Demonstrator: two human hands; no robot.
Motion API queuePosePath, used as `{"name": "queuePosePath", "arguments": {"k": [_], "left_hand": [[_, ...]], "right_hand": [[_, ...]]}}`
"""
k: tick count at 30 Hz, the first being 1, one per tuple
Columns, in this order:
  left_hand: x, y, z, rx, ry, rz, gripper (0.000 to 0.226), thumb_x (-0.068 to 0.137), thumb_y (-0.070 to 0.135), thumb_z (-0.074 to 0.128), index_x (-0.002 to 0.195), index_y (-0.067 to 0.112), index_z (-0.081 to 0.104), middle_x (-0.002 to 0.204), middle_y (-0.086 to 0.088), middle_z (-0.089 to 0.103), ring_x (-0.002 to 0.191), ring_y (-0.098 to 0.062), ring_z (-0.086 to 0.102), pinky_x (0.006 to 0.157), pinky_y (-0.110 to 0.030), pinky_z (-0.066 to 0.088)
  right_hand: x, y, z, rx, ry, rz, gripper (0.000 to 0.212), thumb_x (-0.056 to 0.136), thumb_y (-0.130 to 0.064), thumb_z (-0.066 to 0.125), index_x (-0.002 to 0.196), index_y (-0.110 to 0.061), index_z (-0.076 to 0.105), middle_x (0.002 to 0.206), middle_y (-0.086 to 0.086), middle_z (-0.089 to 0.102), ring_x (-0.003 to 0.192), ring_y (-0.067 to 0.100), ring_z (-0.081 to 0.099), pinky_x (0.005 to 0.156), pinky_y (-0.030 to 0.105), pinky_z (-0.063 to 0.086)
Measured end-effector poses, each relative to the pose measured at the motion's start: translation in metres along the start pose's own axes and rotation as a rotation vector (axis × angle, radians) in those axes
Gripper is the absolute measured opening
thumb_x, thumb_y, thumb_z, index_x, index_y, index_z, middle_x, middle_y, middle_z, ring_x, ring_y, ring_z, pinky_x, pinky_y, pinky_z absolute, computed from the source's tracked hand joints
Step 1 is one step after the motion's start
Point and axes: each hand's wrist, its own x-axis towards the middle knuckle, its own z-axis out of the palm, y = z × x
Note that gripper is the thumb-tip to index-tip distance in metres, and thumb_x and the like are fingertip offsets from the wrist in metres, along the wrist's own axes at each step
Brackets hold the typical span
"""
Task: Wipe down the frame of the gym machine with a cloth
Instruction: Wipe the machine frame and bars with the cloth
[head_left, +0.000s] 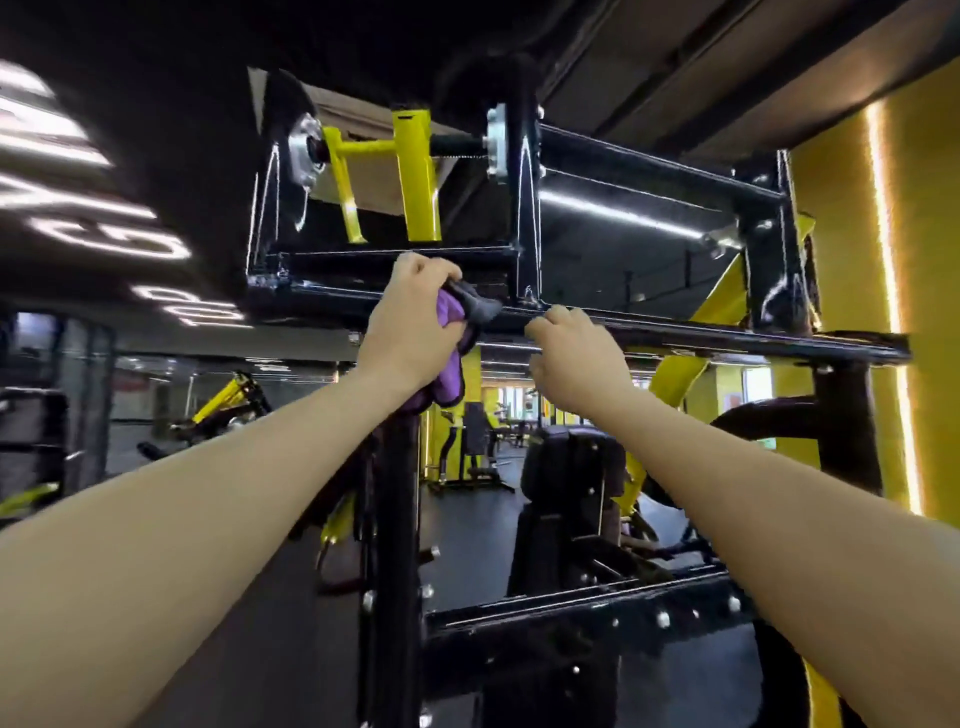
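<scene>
Left hand (415, 317) grips bunched purple-and-grey cloth (457, 343) against glossy black upper crossbar of machine frame (727, 332). Right hand (571, 358), fingers curled, rests at same bar just right of cloth. Yellow steel brackets (415, 176) above; black upright post (395, 545) below.

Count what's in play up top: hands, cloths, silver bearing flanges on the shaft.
Hands: 2, left hand gripping the cloth, right hand at the black crossbar
Purple cloth: 1
Silver bearing flanges: 2
Total: 5
</scene>
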Motion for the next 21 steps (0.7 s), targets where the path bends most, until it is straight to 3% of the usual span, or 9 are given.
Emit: {"name": "queuePosePath", "arguments": {"k": [6,9,11,14,18,21], "left_hand": [[0.03,-0.058,-0.051,0.264,0.063,0.004,0.038,0.078,-0.002,0.059,0.114,0.009,0.061,0.117,-0.011,0.052,0.108,-0.024,0.05,0.086,-0.017,0.029],[0.043,-0.079,-0.061,0.313,0.111,0.016,0.038,0.076,-0.006,0.056,0.111,0.009,0.061,0.114,-0.01,0.053,0.104,-0.02,0.05,0.085,-0.017,0.03],[0.042,-0.094,-0.055,0.333,0.074,0.01,0.037,0.077,-0.009,0.055,0.109,0.008,0.061,0.113,-0.007,0.052,0.1,-0.015,0.048,0.086,-0.018,0.031],[0.038,-0.113,-0.039,0.397,0.025,-0.023,0.034,0.081,-0.008,0.054,0.111,0.006,0.06,0.113,-0.012,0.057,0.105,-0.022,0.052,0.087,-0.018,0.03],[0.043,-0.107,-0.027,0.47,-0.038,-0.083,0.028,0.081,-0.007,0.052,0.099,0.008,0.066,0.088,-0.013,0.069,0.08,-0.012,0.057,0.075,-0.015,0.041],[0.056,-0.088,-0.002,0.467,-0.168,-0.031,0.028,0.081,-0.007,0.056,0.102,0.008,0.068,0.097,-0.008,0.066,0.089,-0.019,0.062,0.072,-0.009,0.041]], "right_hand": [[0.042,-0.027,0.023,0.088,0.091,-0.1,0.033,0.092,-0.015,0.046,0.124,-0.009,0.052,0.122,0.01,0.05,0.114,0.028,0.045,0.086,0.037,0.04],[0.066,-0.033,0.036,0.1,0.169,-0.116,0.03,0.091,-0.016,0.047,0.119,-0.01,0.055,0.118,0.009,0.052,0.11,0.028,0.048,0.085,0.038,0.041],[0.077,-0.035,0.047,0.11,0.168,-0.145,0.029,0.092,-0.015,0.046,0.119,-0.01,0.055,0.118,0.009,0.052,0.109,0.027,0.048,0.082,0.036,0.04],[0.087,-0.028,0.065,0.1,0.182,-0.198,0.031,0.092,-0.016,0.044,0.122,-0.012,0.054,0.12,0.008,0.052,0.11,0.026,0.047,0.083,0.034,0.039],[0.097,-0.004,0.075,0.091,0.226,-0.247,0.031,0.093,-0.016,0.046,0.121,-0.011,0.056,0.119,0.008,0.054,0.109,0.028,0.049,0.087,0.038,0.04],[0.101,0.016,0.083,0.085,0.288,-0.28,0.029,0.087,-0.011,0.052,0.114,-0.005,0.062,0.106,0.014,0.06,0.097,0.033,0.055,0.077,0.041,0.043]]}}
